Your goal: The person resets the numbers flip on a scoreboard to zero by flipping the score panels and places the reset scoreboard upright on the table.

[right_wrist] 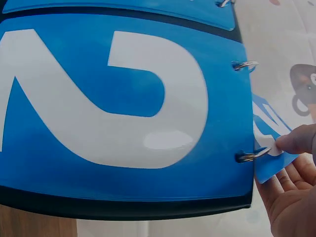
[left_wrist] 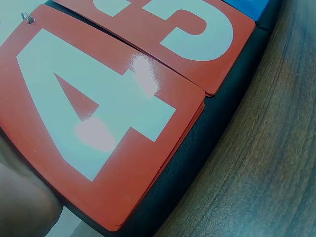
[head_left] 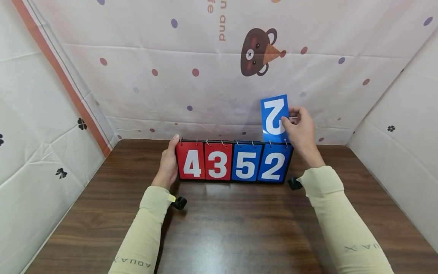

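A flip scoreboard (head_left: 232, 180) stands on the table, its number cards hung on metal rings along the top edge. It shows a red 4 (head_left: 191, 161), a red 3 (head_left: 218, 162), a blue 5 (head_left: 245, 163) and a blue 2 (head_left: 273, 163). My left hand (head_left: 169, 163) grips the board's left edge, thumb up by the top corner; its other fingers are mostly hidden. Above the right end, an upside-down blue number card (head_left: 275, 116) stands up from the rings. My right hand (head_left: 301, 131) pinches that card's right edge between thumb and fingers, also seen from the side in the right wrist view.
The brown wooden table (head_left: 219, 228) reaches back to a patterned cloth (head_left: 212, 87) with dots and a bear print. White cloth walls hang on both sides. A small black wrist device (head_left: 179, 203) sits under the left cuff, another (head_left: 295, 183) by the right cuff.
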Available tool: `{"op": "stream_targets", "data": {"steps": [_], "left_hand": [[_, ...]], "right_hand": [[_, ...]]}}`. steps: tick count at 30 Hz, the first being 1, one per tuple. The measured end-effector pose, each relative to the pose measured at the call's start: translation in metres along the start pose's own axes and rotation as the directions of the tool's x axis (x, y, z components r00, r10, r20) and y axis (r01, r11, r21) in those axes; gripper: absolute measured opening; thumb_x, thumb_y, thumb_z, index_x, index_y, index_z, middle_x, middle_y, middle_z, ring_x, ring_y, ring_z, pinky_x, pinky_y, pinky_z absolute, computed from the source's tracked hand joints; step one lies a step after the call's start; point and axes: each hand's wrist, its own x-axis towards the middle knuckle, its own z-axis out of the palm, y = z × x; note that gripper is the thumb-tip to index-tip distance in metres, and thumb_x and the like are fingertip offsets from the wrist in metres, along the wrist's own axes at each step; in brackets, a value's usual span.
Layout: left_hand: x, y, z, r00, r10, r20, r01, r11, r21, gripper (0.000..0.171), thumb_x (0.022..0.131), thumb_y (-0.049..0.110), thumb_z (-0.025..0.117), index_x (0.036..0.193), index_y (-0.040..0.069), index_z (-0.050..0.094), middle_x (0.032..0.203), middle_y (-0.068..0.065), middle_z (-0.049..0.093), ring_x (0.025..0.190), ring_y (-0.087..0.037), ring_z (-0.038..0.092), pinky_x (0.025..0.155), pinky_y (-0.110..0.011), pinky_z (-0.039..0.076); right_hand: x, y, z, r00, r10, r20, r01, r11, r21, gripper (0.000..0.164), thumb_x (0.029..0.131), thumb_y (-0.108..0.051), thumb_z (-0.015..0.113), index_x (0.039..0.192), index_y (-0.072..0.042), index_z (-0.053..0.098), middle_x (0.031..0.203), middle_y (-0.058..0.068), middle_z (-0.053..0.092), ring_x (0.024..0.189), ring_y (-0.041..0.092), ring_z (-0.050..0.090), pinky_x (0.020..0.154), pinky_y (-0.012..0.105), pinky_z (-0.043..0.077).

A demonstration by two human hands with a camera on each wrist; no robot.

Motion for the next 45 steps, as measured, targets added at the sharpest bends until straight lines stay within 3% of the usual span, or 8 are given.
{"op": "stream_targets", "data": {"steps": [6,19,45], "left_hand": [[-0.001,0.000,0.000,1.000,-0.002,0.002,0.002,1.000,-0.002,0.063,0.082,0.072,0.053,0.105,0.014,0.059,0.107,-0.003,0.055,0.104,-0.016,0.050,0.092,-0.036,0.039],[-0.002,0.000,0.000,1.000,-0.004,0.008,0.004,1.000,0.002,0.065,0.081,0.073,0.053,0.108,0.014,0.058,0.109,-0.003,0.054,0.105,-0.016,0.050,0.092,-0.036,0.039],[0.001,0.000,0.000,1.000,0.007,0.011,-0.008,1.000,0.015,0.063,0.080,0.074,0.054,0.103,0.015,0.057,0.108,-0.002,0.054,0.106,-0.017,0.050,0.093,-0.037,0.038]], "right_hand": [[-0.004,-0.005,-0.004,1.000,-0.008,-0.017,0.009,0.999,0.052,0.040,0.095,-0.021,0.059,0.130,-0.003,0.048,0.116,0.013,0.058,0.091,0.015,0.055,0.084,0.023,0.048],[-0.015,-0.015,-0.012,0.996,-0.048,-0.068,0.056,0.991,0.122,0.041,0.093,-0.020,0.062,0.129,-0.004,0.050,0.107,0.009,0.059,0.088,0.014,0.055,0.082,0.017,0.046],[-0.037,-0.019,-0.018,0.988,-0.012,-0.153,0.058,0.951,0.302,0.028,0.092,-0.019,0.065,0.117,-0.007,0.060,0.098,0.003,0.064,0.087,0.018,0.057,0.076,0.020,0.046]]}}
